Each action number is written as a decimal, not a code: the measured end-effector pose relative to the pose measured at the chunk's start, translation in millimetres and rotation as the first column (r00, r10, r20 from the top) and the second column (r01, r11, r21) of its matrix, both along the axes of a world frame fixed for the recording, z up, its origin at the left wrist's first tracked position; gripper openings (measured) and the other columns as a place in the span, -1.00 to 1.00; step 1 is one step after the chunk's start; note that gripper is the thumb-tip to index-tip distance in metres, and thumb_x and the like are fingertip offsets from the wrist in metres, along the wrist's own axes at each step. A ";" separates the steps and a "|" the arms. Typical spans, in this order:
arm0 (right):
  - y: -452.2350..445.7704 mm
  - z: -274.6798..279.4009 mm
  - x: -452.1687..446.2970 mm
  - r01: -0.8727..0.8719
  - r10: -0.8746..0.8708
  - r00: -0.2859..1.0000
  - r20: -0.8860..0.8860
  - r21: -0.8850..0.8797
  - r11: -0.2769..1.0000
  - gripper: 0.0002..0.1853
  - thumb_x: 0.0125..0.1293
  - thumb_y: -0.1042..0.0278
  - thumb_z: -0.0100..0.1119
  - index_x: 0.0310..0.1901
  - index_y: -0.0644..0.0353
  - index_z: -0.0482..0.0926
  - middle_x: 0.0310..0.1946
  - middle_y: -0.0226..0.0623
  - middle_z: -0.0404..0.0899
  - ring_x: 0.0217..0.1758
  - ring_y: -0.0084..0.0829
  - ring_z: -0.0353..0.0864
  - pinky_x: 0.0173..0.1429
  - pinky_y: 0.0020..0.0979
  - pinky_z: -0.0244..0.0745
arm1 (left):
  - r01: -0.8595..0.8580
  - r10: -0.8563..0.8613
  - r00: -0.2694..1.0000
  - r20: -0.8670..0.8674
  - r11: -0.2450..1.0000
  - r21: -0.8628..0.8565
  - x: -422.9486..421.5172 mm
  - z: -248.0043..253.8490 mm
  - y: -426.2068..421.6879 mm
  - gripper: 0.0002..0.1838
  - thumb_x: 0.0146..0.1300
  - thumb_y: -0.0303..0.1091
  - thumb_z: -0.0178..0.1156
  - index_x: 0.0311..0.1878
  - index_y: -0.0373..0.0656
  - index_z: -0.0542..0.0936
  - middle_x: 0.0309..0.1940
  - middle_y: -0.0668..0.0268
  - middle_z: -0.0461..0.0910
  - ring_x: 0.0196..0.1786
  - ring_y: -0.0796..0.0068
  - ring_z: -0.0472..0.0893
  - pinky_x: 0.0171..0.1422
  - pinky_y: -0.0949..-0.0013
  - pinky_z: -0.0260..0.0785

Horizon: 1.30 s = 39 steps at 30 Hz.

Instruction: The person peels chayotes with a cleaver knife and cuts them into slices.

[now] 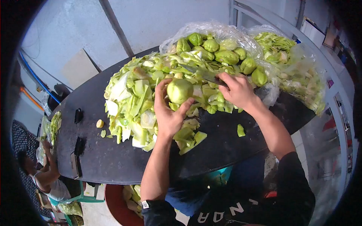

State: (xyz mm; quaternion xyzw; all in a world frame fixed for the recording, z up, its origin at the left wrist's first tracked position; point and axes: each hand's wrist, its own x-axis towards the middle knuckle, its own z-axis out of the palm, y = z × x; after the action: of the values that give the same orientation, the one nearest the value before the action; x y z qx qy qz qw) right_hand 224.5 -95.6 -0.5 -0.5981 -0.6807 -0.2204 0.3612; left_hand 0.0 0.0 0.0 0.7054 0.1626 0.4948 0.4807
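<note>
My left hand is wrapped round a pale green chayote, holding it over a large heap of peelings on the dark table. In my right hand is a knife, its handle inside my closed fingers. The blade points left, above and apart from the chayote. Behind the heap, several whole chayotes lie in and around a clear plastic bag. My palms hide part of the chayote and the knife handle.
To the right sits a clear bag of cut green strips. Two black-handled tools lie at the table's left. Below the front edge stands a red tub with pale pieces. Another person sits at the far left. A metal frame borders the right side.
</note>
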 end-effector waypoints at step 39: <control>-2.0 6.0 -27.9 -0.006 0.005 1.000 -0.020 -0.028 1.000 -0.65 0.09 0.47 0.27 -0.04 0.23 0.51 -0.45 -0.11 0.62 -0.43 -0.06 0.64 -0.38 -0.13 0.51 | 0.561 -0.150 0.808 0.569 0.488 -0.668 -2.7 -8.9 8.9 -0.45 0.39 0.16 0.04 0.18 -0.11 0.43 -0.08 0.19 0.56 -0.01 0.16 0.57 0.08 0.07 0.49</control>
State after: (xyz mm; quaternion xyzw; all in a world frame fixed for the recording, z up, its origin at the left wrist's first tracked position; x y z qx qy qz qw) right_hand 196.6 -97.7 5.5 -0.6034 -0.6817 -0.2039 0.3601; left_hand -2.7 8.9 -8.9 0.2910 0.1040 0.3929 0.8661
